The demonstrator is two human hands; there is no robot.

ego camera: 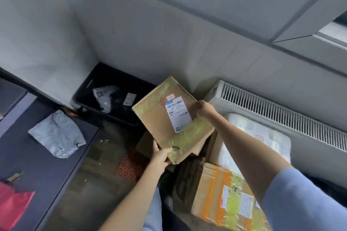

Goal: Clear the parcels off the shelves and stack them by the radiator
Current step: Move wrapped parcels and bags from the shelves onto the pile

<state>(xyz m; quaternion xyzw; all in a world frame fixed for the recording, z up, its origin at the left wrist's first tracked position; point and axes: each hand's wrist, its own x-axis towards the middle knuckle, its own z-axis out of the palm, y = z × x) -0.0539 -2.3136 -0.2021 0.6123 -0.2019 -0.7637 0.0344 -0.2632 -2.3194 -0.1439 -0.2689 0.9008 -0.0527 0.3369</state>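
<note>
Fingers of the left hand are curled under the near corner of a flat cardboard parcel; the right hand is clamped on its far right edge. Parcel is held tilted in the air above the stacked parcels beside the radiator. Board is judged stiff and light; glossy tape is likely slippery, so opposite edges are preferred for hold. Grey mailer is noted on the dark shelf.

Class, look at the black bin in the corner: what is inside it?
Inside the black bin lie a crumpled grey mailer bag and a dark item bearing a white label. Anything beneath them is hidden.
</note>
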